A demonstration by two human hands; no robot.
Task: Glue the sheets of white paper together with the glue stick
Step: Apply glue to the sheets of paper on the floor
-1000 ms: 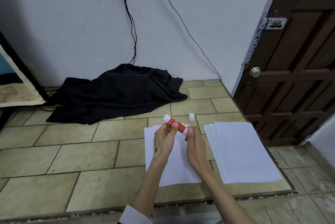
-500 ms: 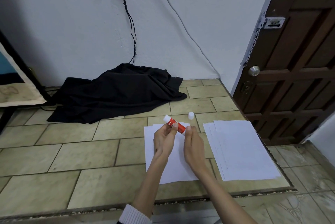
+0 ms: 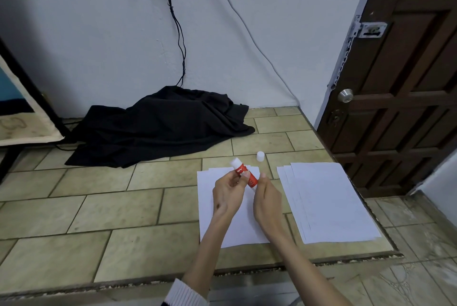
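Above the near sheet (image 3: 237, 229): glue stick (image 3: 243, 175) pinched in left hand (image 3: 228, 194), right hand (image 3: 267, 203) fingers closed on its base, probably to twist glue out. Cap (image 3: 260, 156) off, beyond; stack (image 3: 326, 201) right.

One glue stick (image 3: 243, 174), one cap (image 3: 260, 156), two paper piles (image 3: 329, 204).

Domestic interior, probably a room corner or entry of a home. A raised surface of beige rectangular ceramic tiles (image 3: 138, 177) meets a white plastered wall (image 3: 99, 33). At right stands a dark brown panelled wooden door (image 3: 405, 107) with a round silver metal knob (image 3: 345, 95) and a chain latch (image 3: 342, 58). A crumpled black cloth (image 3: 158, 125) lies under loose black cables (image 3: 179, 33).
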